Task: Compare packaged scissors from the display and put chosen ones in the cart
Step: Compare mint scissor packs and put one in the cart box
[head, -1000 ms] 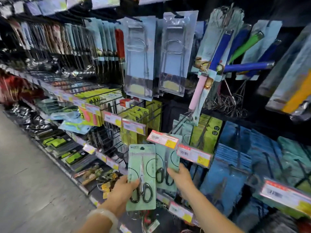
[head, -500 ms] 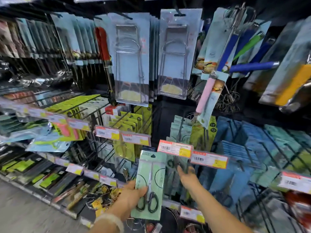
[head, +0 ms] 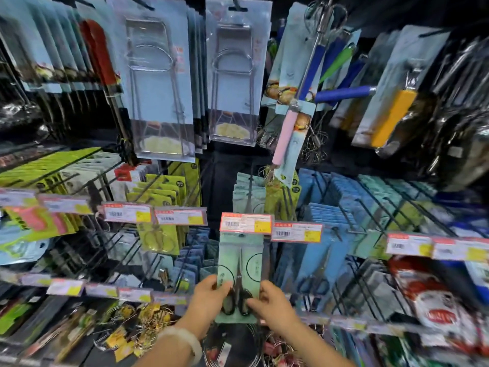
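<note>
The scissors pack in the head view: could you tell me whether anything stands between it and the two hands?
Nothing visible does: the left hand and the right hand both already grip the lower part of the scissors pack.

Print on the price tags (head: 245, 223) was too small to read. Both hands covered the lower sides of the scissors pack (head: 239, 263). Right-hand packets (head: 447, 308) were blurred.

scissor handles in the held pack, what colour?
Black handles, on a pale green card held by both hands; head view.
</note>
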A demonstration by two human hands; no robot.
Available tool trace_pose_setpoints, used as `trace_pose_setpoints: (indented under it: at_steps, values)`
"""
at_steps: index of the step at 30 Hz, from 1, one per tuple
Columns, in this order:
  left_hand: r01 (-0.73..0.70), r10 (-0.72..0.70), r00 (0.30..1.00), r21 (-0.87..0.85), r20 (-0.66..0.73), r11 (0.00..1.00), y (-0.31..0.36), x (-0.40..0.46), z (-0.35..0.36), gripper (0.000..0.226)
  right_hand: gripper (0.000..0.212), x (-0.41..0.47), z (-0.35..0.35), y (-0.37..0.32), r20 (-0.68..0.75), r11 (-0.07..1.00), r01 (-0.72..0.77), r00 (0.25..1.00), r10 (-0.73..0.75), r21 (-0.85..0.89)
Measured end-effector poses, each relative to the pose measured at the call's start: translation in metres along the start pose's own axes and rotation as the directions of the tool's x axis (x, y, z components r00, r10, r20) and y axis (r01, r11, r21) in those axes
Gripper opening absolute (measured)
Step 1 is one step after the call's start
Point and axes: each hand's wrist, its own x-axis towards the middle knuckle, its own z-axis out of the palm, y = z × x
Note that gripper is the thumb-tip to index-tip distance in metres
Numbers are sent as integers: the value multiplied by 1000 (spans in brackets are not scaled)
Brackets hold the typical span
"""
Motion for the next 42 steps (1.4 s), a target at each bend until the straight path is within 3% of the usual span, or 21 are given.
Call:
trace_pose_setpoints:
  at_steps: [6, 13, 20, 23, 24, 26, 28, 31, 34, 39, 42]
  values:
    - [-109, 108, 994, -80, -15, 991, 30, 12, 5, 14, 20, 9, -23, -12, -112, 997, 45, 993, -37, 70]
    - [-82, 80, 996, -55, -34, 995, 26, 17, 3, 8, 28, 13, -15, -8, -51, 998, 31, 998, -29, 49]
    - [-59, 57, 997, -35, -43, 998, 27, 30, 6, 13, 28, 28, -14, -6, -89, 1000, 12, 996, -11, 16]
    - [-44, 44, 998, 3, -50, 999, 29, 41, 11, 24, 8, 39, -18, -8, -111, 1000, -15, 994, 13, -13]
    - [-31, 32, 998, 21, -47, 999, 30, 44, 14, 39, 15, 43, -17, -8, -119, 999, -38, 992, 36, -10]
    - [9, -7, 999, 53, -51, 999, 26, 49, 21, 62, 48, 45, -14, -7, -146, 995, -93, 985, 95, 21]
    - [42, -36, 999, 183, -35, 982, 17, 51, 31, 67, 61, 45, -12, 4, -171, 988, -150, 973, 154, 38]
    - [12, -51, 997, 540, 57, 841, -2, 43, 56, 51, 54, 29, -17, 29, -162, 974, -225, 963, 217, -36]
    - [-133, -67, 968, 726, 241, 675, -7, 24, 93, 56, 49, 5, -34, 62, -141, 952, -282, 954, 265, -122]
    - [-497, 54, 855, 786, 516, 367, 22, -12, 169, 57, 43, -37, -90, 113, -216, 891, -348, 931, 293, -293]
    - [-633, 96, 772, 746, 629, 204, 43, -40, 225, 52, 44, -72, -134, 147, -291, 832, -386, 913, 285, -399]
